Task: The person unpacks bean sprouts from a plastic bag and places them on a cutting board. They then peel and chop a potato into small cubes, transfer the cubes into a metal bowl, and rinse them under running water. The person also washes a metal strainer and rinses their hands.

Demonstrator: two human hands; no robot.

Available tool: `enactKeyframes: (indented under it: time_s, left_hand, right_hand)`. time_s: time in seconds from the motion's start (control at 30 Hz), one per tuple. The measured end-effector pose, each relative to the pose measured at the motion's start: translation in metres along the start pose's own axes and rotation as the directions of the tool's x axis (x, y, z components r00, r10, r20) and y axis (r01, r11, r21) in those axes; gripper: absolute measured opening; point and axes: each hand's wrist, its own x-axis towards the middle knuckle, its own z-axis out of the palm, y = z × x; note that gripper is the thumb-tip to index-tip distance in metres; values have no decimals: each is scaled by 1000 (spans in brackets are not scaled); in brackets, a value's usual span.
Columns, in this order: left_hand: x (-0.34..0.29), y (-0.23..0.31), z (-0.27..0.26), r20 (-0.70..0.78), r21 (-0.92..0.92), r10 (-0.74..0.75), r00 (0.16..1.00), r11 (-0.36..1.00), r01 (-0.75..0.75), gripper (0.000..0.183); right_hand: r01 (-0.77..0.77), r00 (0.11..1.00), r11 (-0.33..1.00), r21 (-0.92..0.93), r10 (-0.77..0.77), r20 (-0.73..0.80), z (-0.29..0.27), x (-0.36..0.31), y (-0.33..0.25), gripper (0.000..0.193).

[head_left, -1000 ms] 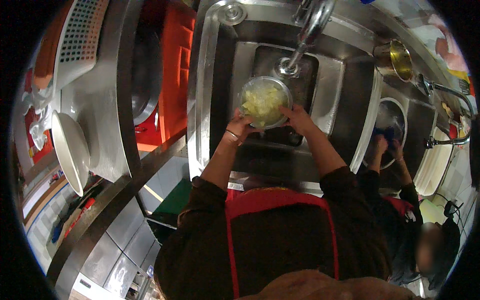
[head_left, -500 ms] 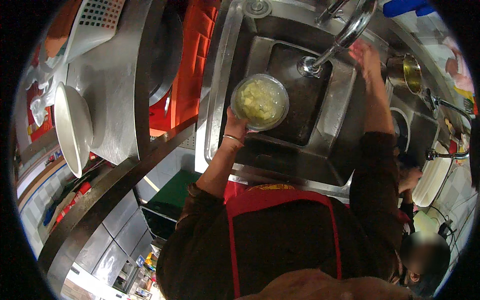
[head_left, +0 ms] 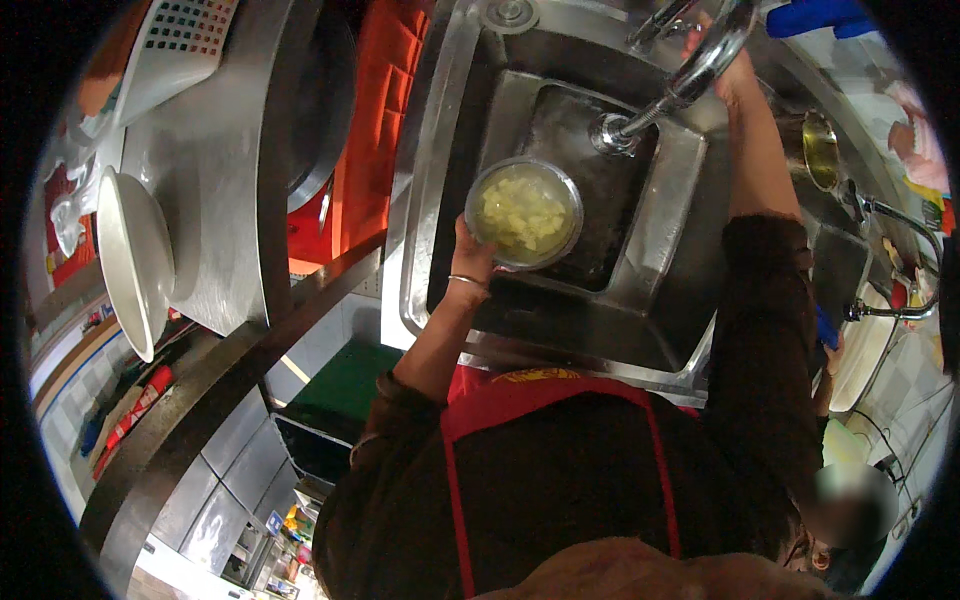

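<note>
Your left hand (head_left: 476,254) clasps the bowl (head_left: 577,222), likely against spills; your right hand (head_left: 735,74), fingers behind the faucet (head_left: 690,76), I can't judge.

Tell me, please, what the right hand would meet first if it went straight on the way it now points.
Most likely the metal tap fitting, just beyond the right hand. The curved spout partly hides that hand, so whether it already touches the fitting is unclear.
</note>
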Motion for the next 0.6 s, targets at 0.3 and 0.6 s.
enactKeyframes:
  time_s: [0.3,0.6]
  left_hand:
    - [1,4,-1,67,-55,-55,996,997,59,66]
    - [-11,24,4,100,41,-19,995,999,15,69]
  right_hand:
    - [247,959,958,144,-220,-179,47,-86,95,27]
    - [80,994,973,-218,-61,92,173,-208,208,29]
